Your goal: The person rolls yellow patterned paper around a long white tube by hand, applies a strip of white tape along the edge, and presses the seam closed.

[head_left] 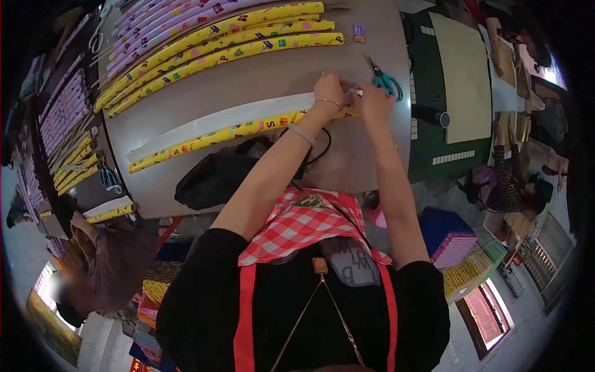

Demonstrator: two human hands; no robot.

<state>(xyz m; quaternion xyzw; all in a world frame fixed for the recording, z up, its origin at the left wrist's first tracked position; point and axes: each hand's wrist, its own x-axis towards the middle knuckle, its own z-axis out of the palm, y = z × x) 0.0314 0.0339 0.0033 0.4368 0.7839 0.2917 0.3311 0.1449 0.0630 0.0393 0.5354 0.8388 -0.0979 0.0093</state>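
Observation:
A roll of yellow patterned wrapping paper lies across the table in front of me, its white underside partly unrolled along the far side. Over the roll's right end, my left hand is closed, fingers bent down; what they grip is hidden. Close beside it, my right hand pinches a small white piece, too small to name. Teal-handled scissors lie just beyond my right hand, blades pointing away.
Several yellow rolls and purple rolls lie along the table's far side. A small purple packet sits near them. A black cloth bag rests at the near edge. Another person works at the left.

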